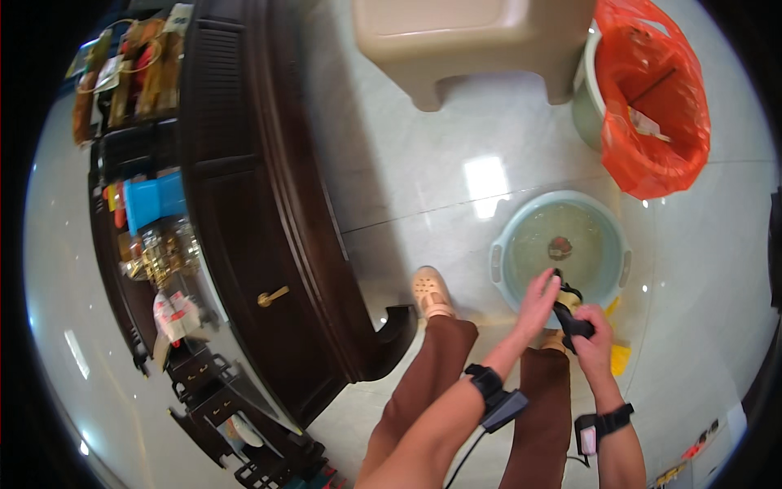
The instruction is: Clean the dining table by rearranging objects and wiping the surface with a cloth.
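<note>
A black item with a pale yellow part [569, 299], perhaps a shoe or sandal, is held over the near rim of a light blue plastic basin [498, 250]. My right hand [595, 336] grips its black near end. My left hand [539, 299] lies against its left side, fingers extended; whether they grip it is hard to tell. The basin stands on the floor and holds water. A small round item with dark and red parts [559, 247] shows in the middle of it. Both my wrists wear black straps with small devices.
A bin with a red plastic bag [660, 165] stands beyond the basin at the right. A beige plastic stool [452, 61] is at the top. Along the left runs a dark wooden cabinet [244, 244]. Yellow material [620, 359] lies beside my right hand. My feet are near the basin.
</note>
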